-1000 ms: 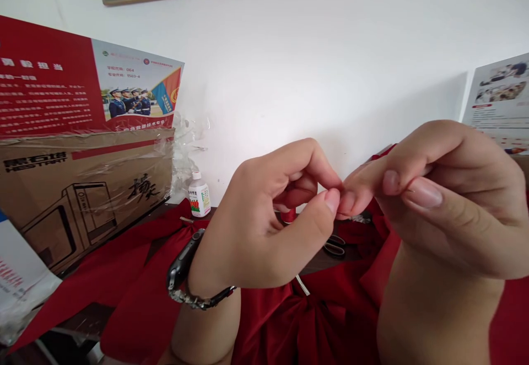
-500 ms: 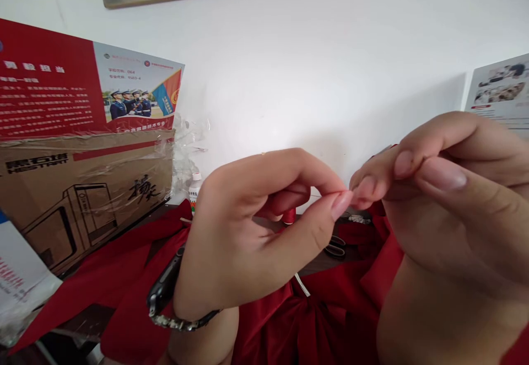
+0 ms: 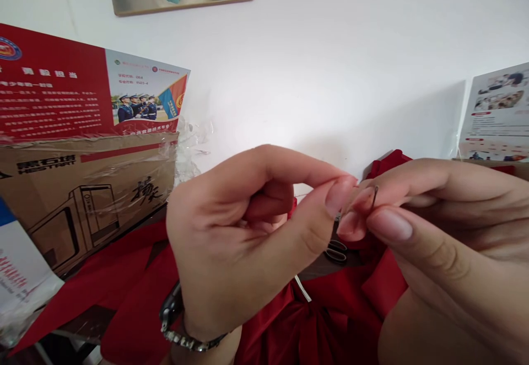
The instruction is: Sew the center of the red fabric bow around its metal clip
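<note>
Both hands are raised close to the camera, fingertips meeting in the middle of the view. My right hand (image 3: 438,232) pinches a thin metal needle (image 3: 374,195) between thumb and forefinger, its eye end poking up. My left hand (image 3: 243,238), a watch on its wrist, has thumb and forefinger pressed together right against the needle; a fine thread may be in the pinch, too thin to make out. Below the hands lies bunched red cloth (image 3: 314,321) on the table.
Scissors (image 3: 335,250) lie on the table behind the hands. A taped cardboard box (image 3: 86,188) with a red poster (image 3: 53,95) on top stands at the left. A printed board (image 3: 496,114) leans at the right. White wall behind.
The right hand has dropped lower and turned, so the needle's end now shows. The left hand's pinch has stayed against it. The small white bottle and the red spool are now hidden behind the left hand.
</note>
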`<action>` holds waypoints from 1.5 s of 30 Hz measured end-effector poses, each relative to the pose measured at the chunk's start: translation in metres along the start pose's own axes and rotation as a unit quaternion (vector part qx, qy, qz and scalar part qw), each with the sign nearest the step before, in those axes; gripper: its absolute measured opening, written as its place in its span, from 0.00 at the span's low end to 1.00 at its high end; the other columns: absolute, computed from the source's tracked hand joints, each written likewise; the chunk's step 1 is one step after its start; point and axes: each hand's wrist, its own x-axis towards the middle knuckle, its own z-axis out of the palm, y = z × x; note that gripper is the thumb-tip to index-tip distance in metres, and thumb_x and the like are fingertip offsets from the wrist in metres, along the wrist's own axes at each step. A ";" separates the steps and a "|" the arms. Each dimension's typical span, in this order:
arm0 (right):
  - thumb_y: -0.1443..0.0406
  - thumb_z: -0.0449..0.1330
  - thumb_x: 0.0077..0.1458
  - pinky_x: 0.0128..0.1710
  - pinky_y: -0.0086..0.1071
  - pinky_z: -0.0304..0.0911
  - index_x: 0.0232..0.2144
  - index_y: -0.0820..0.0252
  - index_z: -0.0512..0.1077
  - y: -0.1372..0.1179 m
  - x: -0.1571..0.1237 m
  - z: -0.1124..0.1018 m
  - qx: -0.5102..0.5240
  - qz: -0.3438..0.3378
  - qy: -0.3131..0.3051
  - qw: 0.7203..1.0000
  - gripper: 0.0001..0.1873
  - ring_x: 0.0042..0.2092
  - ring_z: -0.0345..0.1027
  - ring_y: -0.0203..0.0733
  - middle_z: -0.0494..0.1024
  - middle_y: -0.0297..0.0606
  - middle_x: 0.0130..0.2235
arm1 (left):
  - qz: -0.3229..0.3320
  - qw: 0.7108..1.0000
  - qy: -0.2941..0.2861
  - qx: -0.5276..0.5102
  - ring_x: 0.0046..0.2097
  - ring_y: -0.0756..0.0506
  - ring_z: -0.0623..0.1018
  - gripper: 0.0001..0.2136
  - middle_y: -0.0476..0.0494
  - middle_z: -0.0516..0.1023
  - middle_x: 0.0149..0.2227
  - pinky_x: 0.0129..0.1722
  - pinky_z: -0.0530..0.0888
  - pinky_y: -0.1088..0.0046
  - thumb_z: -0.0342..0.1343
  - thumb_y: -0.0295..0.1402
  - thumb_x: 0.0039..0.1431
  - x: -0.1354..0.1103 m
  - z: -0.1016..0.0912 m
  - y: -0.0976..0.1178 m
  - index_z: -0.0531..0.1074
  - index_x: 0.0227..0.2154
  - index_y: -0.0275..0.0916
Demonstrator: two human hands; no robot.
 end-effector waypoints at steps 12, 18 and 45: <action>0.72 0.62 0.53 0.28 0.16 0.72 0.35 0.50 0.79 0.001 -0.004 0.007 -0.016 -0.022 0.019 0.999 0.11 0.27 0.74 0.31 0.80 0.25 0.28 | -0.079 0.997 0.019 0.012 0.16 0.55 0.69 0.14 0.57 0.64 0.12 0.12 0.62 0.76 0.52 0.47 0.59 0.001 0.006 0.008 0.74 0.27 0.44; 0.72 0.63 0.52 0.26 0.17 0.72 0.35 0.50 0.78 0.001 -0.004 0.006 -0.039 -0.022 0.029 0.999 0.11 0.28 0.74 0.32 0.80 0.25 0.28 | -0.112 0.993 -0.022 -0.015 0.17 0.52 0.69 0.13 0.54 0.61 0.11 0.10 0.62 0.73 0.52 0.47 0.58 -0.002 0.002 0.004 0.76 0.28 0.47; 0.67 0.67 0.46 0.18 0.32 0.70 0.32 0.49 0.78 0.003 -0.004 0.009 -0.046 -0.018 0.059 0.997 0.08 0.26 0.74 0.43 0.78 0.33 0.25 | -0.100 0.995 -0.009 0.025 0.17 0.55 0.70 0.22 0.54 0.69 0.15 0.12 0.61 0.75 0.45 0.52 0.61 -0.002 0.003 0.006 0.75 0.25 0.42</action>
